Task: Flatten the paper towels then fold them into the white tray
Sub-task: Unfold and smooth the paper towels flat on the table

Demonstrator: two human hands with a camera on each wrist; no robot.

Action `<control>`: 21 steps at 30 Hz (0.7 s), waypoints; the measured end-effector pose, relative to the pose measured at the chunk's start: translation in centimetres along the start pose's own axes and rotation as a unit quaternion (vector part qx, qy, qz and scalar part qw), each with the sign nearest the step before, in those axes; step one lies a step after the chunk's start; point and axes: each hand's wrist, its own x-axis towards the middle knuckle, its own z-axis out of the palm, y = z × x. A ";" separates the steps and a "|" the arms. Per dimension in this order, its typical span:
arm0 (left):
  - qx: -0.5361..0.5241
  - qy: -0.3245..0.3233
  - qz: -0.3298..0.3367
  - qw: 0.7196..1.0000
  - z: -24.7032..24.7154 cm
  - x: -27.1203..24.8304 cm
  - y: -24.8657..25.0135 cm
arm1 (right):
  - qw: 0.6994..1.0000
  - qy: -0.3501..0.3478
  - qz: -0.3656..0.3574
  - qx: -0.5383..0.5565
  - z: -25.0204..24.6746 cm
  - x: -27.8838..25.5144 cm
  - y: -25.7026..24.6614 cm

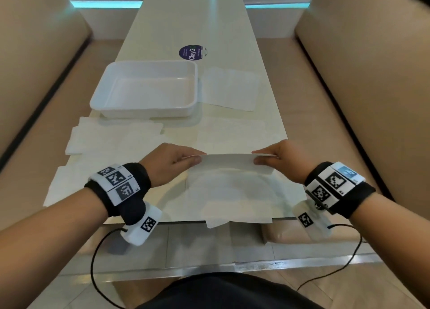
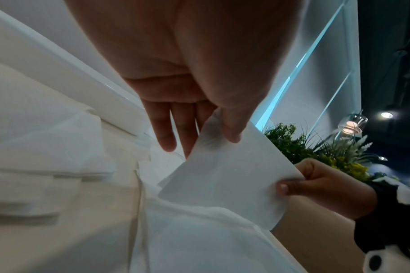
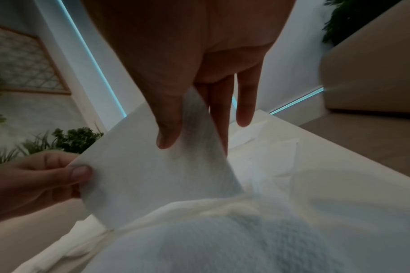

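A white paper towel (image 1: 230, 187) lies at the table's near edge, its far edge lifted and curled toward me. My left hand (image 1: 183, 158) pinches the left corner of that raised edge between thumb and fingers, and my right hand (image 1: 267, 158) pinches the right corner. The left wrist view shows the raised towel (image 2: 225, 177) under my left hand (image 2: 213, 136), with the right hand (image 2: 292, 184) on the other corner. In the right wrist view the towel (image 3: 148, 170) hangs from my right hand (image 3: 187, 129). The white tray (image 1: 149, 112) stands beyond, with nothing in it.
Several more paper towels lie flat on the table: a stack (image 1: 111, 138) left of my hands, one (image 1: 230, 91) right of the tray, another (image 1: 232, 131) just past my hands. A round purple sticker (image 1: 192, 52) sits behind the tray. Beige benches (image 1: 372, 76) flank the table.
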 end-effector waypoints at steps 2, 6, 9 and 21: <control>0.002 0.014 0.005 1.000 -0.2 -0.1 0.0 | 1.000 -0.005 0.003 0.004 -0.4 -0.2 0.3; 0.044 -0.016 0.027 0.999 0.3 0.2 0.9 | 0.997 -0.009 -0.079 -0.007 -0.6 -0.6 -1.5; 0.056 -0.037 0.045 0.997 0.8 0.6 2.2 | 0.994 -0.007 -0.113 -0.009 -0.1 -0.3 -3.7; -0.140 0.032 -0.026 0.989 0.6 -0.4 0.7 | 0.994 0.013 -0.026 0.107 -1.0 -0.3 -0.3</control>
